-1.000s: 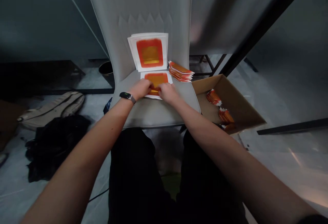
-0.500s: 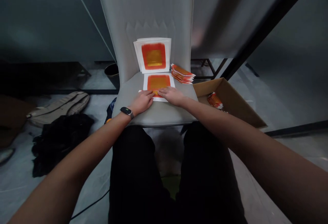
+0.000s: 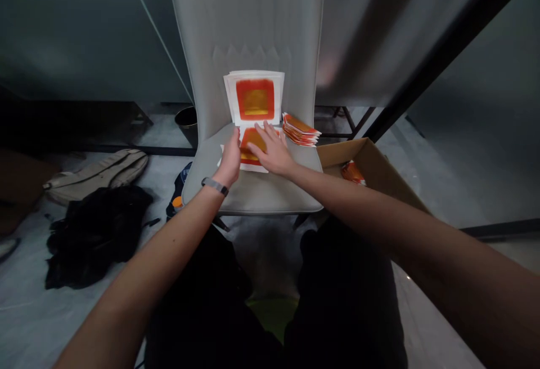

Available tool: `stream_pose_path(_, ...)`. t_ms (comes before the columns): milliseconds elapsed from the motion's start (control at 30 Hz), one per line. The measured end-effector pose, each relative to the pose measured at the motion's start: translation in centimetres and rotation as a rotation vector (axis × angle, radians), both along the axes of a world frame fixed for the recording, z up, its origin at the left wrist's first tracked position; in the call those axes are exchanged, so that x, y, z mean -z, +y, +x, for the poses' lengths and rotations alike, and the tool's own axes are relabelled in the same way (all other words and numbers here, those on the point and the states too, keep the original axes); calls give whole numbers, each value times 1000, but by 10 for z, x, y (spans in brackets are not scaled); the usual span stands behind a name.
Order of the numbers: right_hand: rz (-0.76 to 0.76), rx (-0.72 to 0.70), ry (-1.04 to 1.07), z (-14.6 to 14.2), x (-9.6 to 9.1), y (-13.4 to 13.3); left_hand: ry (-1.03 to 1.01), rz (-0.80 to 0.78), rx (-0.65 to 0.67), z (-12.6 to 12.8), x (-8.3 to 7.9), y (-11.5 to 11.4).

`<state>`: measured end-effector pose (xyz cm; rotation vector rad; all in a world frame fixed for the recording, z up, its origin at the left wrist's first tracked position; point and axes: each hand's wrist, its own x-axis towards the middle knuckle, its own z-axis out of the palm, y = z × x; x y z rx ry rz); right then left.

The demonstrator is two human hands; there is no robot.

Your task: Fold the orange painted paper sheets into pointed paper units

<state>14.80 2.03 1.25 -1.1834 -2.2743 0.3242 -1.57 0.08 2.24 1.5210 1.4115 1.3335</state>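
A dim room with a pale grey floor holds a grey upholstered chair [image 3: 270,197], seen from above in the head view, with dark-trousered knees [image 3: 337,301] just in front of its seat edge. Near the left of the seat, a beige fabric bag [image 3: 97,169] and a crumpled black cloth [image 3: 95,239] lie on the floor.

Against the backrest, at the rear of the seat, leans a stack of white paper sheets [image 3: 254,99], the top one printed with a red-orange square around a gold centre. A matching white sheet [image 3: 252,145] lies at the seat's rear edge, mostly under the hands.

The left hand [image 3: 230,161], which has a black band on its wrist, stands edge-on at that sheet's left side, fingers close together; whether they pinch the paper I cannot tell. The right hand [image 3: 274,149] lies on the sheet's right part, fingers spread wide, holding nothing.

Just beyond it, at the seat's right rear corner, sits a pile of orange-edged paper pieces [image 3: 299,130]. An open cardboard box [image 3: 371,161] stands beside the chair's right edge, with orange paper pieces [image 3: 352,172] inside.
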Motion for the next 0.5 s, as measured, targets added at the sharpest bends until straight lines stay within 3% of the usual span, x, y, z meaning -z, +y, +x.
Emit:
stream_pose_path(67,-89,101,140,-22,-15,-2,-403,-146,52,20,-23,8)
stream_pose_path(167,-45,-64,162,-35,-35,6,-782,-316,259,36,-54,3)
stream_pose_path(233,-11,-177,60,-22,-43,21,-926,-355,418,34,-64,-9)
stream_pose_path(300,-36,-152,-28,2,-47,39,-997,-360,458,26,-63,-19)
stream_pose_path(367,-73,9,-23,23,-47,51,-1012,-371,392,19,-54,-22)
stream_pose_path(433,-1,98,34,28,-46,48,-956,-393,313,20,-43,-20)
stream_pose_path(500,71,33,26,17,-46,30,-809,-388,249,27,-37,-17)
